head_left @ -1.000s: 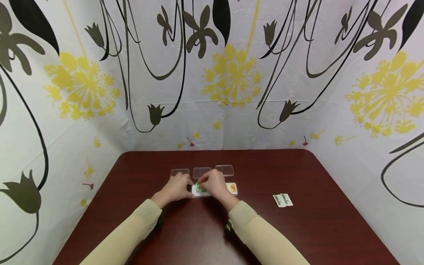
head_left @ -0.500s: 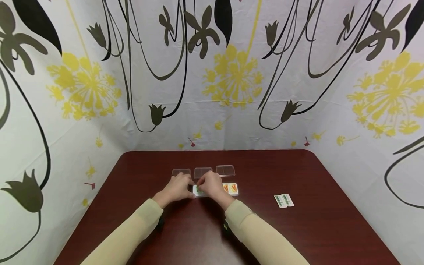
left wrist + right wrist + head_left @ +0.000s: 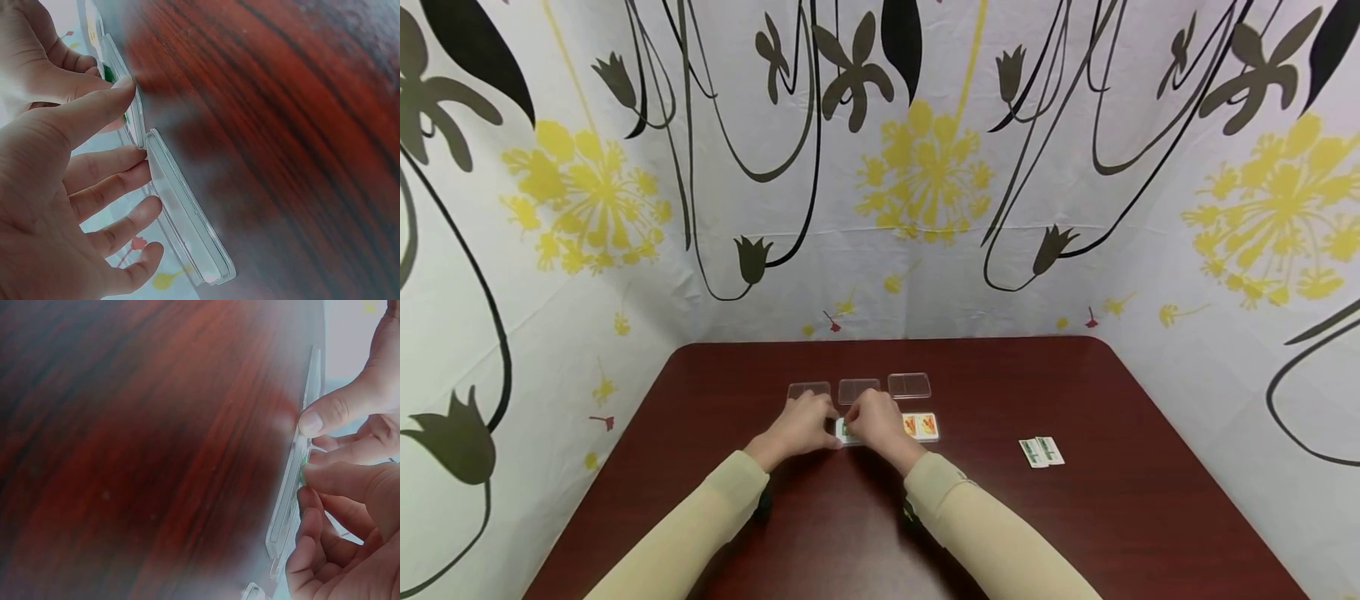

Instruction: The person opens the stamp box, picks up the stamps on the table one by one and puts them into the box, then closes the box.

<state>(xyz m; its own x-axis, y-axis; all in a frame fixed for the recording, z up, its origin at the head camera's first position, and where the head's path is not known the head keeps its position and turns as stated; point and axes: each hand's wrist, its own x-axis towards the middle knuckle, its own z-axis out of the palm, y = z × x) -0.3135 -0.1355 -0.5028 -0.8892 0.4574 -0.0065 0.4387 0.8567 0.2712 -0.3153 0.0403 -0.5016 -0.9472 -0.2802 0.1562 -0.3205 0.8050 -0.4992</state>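
Observation:
A shallow clear plastic case [image 3: 840,435] lies before me, mostly covered by my hands in the head view. My left hand [image 3: 802,421] pinches its left end, thumb on the near side and fingers opposite; the other fingers spread past a second clear case [image 3: 190,228] in the left wrist view. Thumb and fingertips of my right hand [image 3: 880,421] pinch a small green-and-white card [image 3: 304,469] low at the first case, the card largely hidden by the fingers. To the right of that hand, small cards with orange pictures [image 3: 921,426] sit in a case.
Three clear plastic lids, at left [image 3: 809,387], middle [image 3: 859,382] and right [image 3: 909,386], lie in a row behind the cases. Two overlapping green-and-white cards [image 3: 1041,452] rest farther right on the dark red wooden table [image 3: 1120,517]. Patterned cloth [image 3: 940,292] hangs around its back and sides.
The green-and-white card in my right hand, raised and visible a second ago, has gone down to the case behind the fingers. More of the orange-pictured cards shows. My left hand stays put.

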